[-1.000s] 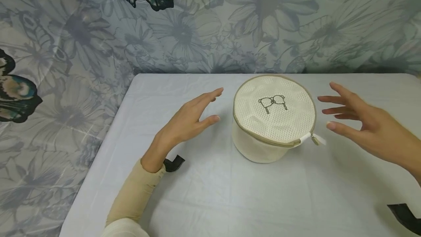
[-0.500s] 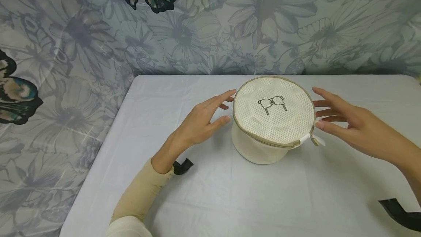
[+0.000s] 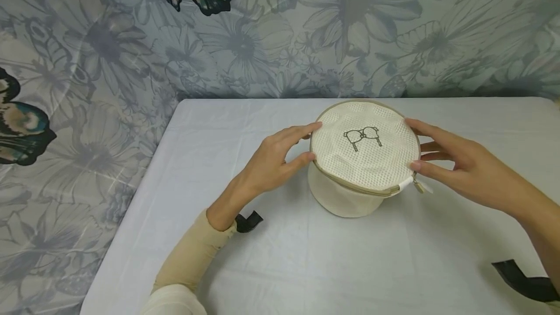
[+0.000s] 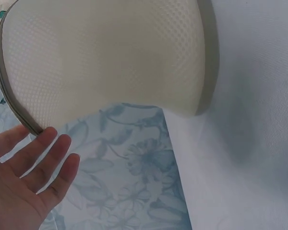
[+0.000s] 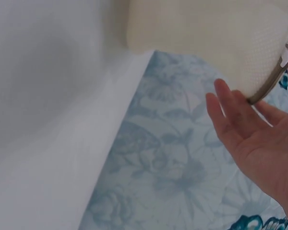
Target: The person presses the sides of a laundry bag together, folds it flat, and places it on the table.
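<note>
A round cream mesh laundry bag [image 3: 365, 164] stands upright on the table, with a black line drawing on its top and a tan zipped rim. My left hand [image 3: 273, 162] touches the rim from the left, thumb and fingertips spread along it. On the opposite side, my right hand [image 3: 468, 171] touches the rim near the zip pull [image 3: 418, 186]. In the left wrist view, relaxed fingers of the left hand [image 4: 31, 172] meet the rim beside the mesh wall. The right wrist view has the right hand [image 5: 259, 129] with its fingers extended under the rim.
The table [image 3: 280, 266] wears a white cloth, and the bag is right of its middle. Behind and to the left hangs a floral curtain [image 3: 262, 38] with butterflies. Black straps [image 3: 249, 221] stick out from both wrists.
Both hands have moved inward, the left one rightward and the right one leftward, from apart to touching the bag's rim. The bag itself has stayed in place.
</note>
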Action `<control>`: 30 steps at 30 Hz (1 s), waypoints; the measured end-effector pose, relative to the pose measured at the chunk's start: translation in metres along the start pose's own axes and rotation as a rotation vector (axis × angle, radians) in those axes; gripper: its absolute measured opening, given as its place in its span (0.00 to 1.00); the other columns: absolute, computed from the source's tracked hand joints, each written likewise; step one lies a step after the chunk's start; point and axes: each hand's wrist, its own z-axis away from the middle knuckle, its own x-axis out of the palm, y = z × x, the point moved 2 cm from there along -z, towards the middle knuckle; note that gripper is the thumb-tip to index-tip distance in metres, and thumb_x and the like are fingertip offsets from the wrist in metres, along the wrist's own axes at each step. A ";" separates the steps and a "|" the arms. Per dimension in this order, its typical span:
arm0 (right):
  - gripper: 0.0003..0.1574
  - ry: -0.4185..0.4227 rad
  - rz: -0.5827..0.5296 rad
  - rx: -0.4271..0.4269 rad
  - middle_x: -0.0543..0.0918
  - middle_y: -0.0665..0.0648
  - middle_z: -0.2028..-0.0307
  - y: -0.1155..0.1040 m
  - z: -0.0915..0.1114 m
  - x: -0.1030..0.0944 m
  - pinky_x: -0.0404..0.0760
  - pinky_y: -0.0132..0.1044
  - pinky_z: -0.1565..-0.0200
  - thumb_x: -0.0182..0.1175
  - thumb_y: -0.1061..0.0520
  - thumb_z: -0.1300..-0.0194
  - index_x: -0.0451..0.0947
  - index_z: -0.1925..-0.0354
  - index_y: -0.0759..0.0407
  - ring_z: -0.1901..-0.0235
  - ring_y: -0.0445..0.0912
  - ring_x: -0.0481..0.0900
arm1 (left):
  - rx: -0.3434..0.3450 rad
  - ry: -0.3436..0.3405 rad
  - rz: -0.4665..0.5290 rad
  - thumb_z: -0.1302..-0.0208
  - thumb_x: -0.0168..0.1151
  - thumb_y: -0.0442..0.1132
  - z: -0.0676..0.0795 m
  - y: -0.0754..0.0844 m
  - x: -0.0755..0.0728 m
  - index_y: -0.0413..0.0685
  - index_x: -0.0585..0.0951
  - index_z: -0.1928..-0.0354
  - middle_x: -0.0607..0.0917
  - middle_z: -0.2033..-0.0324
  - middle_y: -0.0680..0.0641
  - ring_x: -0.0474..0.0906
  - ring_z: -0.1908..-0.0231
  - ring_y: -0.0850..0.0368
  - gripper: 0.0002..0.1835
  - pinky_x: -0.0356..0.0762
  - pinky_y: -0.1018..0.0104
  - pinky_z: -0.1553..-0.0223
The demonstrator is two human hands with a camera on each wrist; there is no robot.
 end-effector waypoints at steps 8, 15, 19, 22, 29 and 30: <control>0.52 0.001 -0.017 -0.024 0.67 0.50 0.29 -0.003 -0.001 0.005 0.76 0.22 0.61 0.70 0.55 0.37 0.55 0.25 0.30 0.49 0.20 0.72 | -0.040 -0.011 0.048 0.31 0.64 0.46 -0.001 0.001 0.003 0.52 0.70 0.29 0.80 0.40 0.52 0.77 0.50 0.64 0.30 0.76 0.65 0.47; 0.57 -0.004 -0.039 -0.079 0.65 0.48 0.28 -0.003 -0.001 0.009 0.71 0.14 0.56 0.73 0.57 0.41 0.54 0.24 0.32 0.46 0.20 0.70 | -0.083 -0.030 0.039 0.33 0.66 0.49 0.000 0.001 0.006 0.50 0.69 0.28 0.79 0.38 0.51 0.77 0.50 0.60 0.34 0.77 0.66 0.48; 0.64 0.006 -0.045 -0.137 0.64 0.49 0.27 -0.003 -0.001 0.010 0.69 0.13 0.52 0.78 0.60 0.48 0.53 0.23 0.36 0.44 0.22 0.70 | -0.102 -0.047 0.032 0.33 0.66 0.50 0.001 0.000 0.008 0.50 0.67 0.27 0.77 0.37 0.50 0.77 0.50 0.59 0.36 0.76 0.67 0.48; 0.68 0.017 -0.022 -0.165 0.62 0.49 0.26 -0.002 -0.001 0.012 0.67 0.12 0.51 0.80 0.59 0.53 0.52 0.22 0.37 0.44 0.21 0.69 | -0.109 -0.056 0.025 0.34 0.66 0.50 0.001 0.000 0.010 0.49 0.66 0.26 0.77 0.36 0.49 0.77 0.50 0.59 0.37 0.77 0.64 0.48; 0.76 0.091 0.115 -0.217 0.65 0.50 0.28 0.002 -0.003 0.018 0.62 0.10 0.49 0.85 0.53 0.64 0.53 0.23 0.38 0.42 0.39 0.77 | -0.126 -0.090 0.022 0.34 0.66 0.52 0.002 -0.002 0.013 0.50 0.64 0.25 0.74 0.34 0.48 0.76 0.47 0.59 0.39 0.77 0.61 0.46; 0.76 0.100 0.128 -0.220 0.65 0.50 0.28 0.002 -0.003 0.019 0.61 0.09 0.49 0.85 0.53 0.65 0.54 0.23 0.37 0.43 0.46 0.78 | -0.132 -0.097 0.021 0.34 0.66 0.52 0.002 -0.002 0.013 0.50 0.63 0.25 0.74 0.33 0.48 0.76 0.47 0.59 0.39 0.77 0.62 0.46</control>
